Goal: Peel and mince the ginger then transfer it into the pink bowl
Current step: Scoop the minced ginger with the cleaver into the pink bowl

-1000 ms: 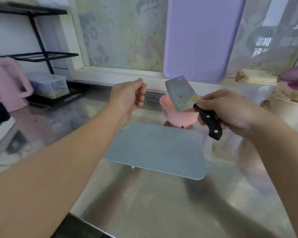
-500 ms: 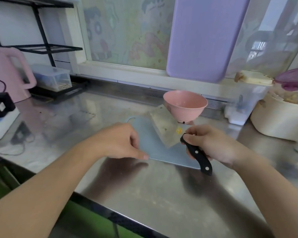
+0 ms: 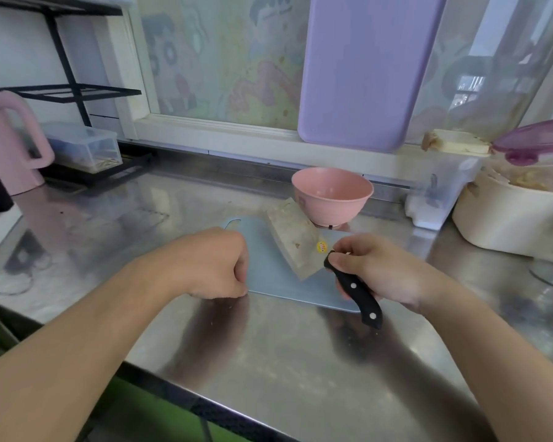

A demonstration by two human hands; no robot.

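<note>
A pink bowl stands on the steel counter just behind a pale blue cutting board. My right hand grips the black handle of a cleaver. Its broad blade lies tilted over the board, pointing toward the bowl, and is smeared with pale residue. My left hand is down at the board's near left corner, where its curled fingers pinch the edge. I see no ginger piece; the visible inside of the bowl looks bare.
A lilac board leans on the window behind the bowl. At the right stand a white cooker and a clear container. A pink kettle and a black rack are at the left. The counter's front edge is close.
Both hands came down from in front of the window to the board. The cleaver dropped from above the bowl to lie over the board. My left hand's thumb has curled in at the board's corner.
</note>
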